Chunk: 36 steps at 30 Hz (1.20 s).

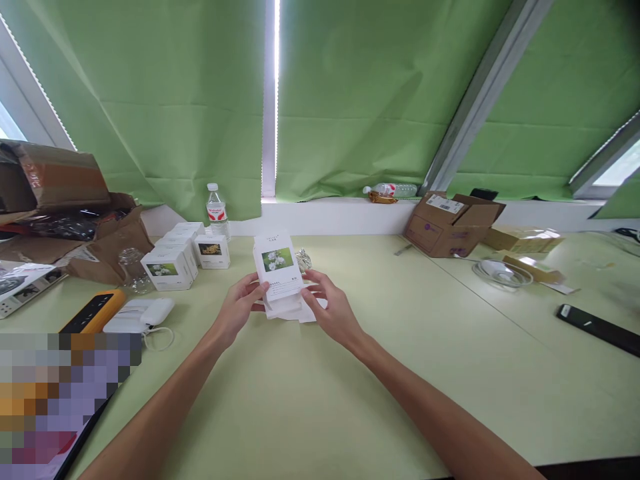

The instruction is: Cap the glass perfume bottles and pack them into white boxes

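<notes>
Both my hands hold a small white box [277,267] with a flower picture on its front, upright above the pale green table [310,387]. My left hand [240,308] grips its left lower side. My right hand [327,307] grips the right lower side, fingers curled. White folded paper or a flap [290,310] shows under the box, between my hands. A small clear glass item [303,259] peeks out just behind the box.
A row of similar white boxes [173,261] and a water bottle [217,212] stand at the back left, by a glass jar [132,268] and torn cardboard [60,213]. A brown carton [450,227], plastic dish [500,273] and black bar [597,328] lie right.
</notes>
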{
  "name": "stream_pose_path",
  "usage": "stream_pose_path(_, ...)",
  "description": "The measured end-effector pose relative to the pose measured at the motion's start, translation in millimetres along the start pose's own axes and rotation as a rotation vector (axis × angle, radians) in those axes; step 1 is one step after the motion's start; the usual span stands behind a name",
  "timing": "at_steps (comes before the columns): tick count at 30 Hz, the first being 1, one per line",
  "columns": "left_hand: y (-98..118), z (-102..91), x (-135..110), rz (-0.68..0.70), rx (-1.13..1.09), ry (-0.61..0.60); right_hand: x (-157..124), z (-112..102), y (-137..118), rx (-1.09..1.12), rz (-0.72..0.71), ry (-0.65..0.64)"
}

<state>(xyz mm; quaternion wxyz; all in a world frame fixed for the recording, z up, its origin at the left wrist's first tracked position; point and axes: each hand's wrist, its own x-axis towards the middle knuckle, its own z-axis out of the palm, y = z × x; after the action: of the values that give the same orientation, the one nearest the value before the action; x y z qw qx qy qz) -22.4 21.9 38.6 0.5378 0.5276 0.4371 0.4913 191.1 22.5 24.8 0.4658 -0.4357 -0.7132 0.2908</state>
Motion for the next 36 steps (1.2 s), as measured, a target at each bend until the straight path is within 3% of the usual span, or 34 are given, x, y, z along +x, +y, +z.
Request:
stream_pose_path(7, 0.1, 0.1, -1.8, 0.023, -0.026, -0.092, 4.0, -0.8, 0.7, 0.181, 0.148, -0.12)
stream_pose_path(15, -6.4, -0.8, 0.5, 0.015, -0.075, -0.115, 7.9, -5.4, 1.8, 0.246, 0.23, -0.138)
stream_pose_path(24, -12.3, 0.3, 1.1, -0.046, -0.103, -0.058, 1.5, -2.7, -14.0, 0.28, 0.076, -0.205)
stream_pose_path(27, -5.6, 7.4, -5.2, -0.083, -0.119, -0.115, -1.7, 0.5, -15.7, 0.209, 0.053, -0.214)
stream_pose_path(31, 2.0, 18.8, -14.2, -0.124, -0.186, -0.298, -3.0, 3.5, -13.0, 0.136, 0.065, -0.179)
stream_pose_path(36, -3.1, 17.2, -14.7, -0.257, -0.298, -0.377, -1.7, 2.7, -12.5, 0.11, 0.074, -0.165)
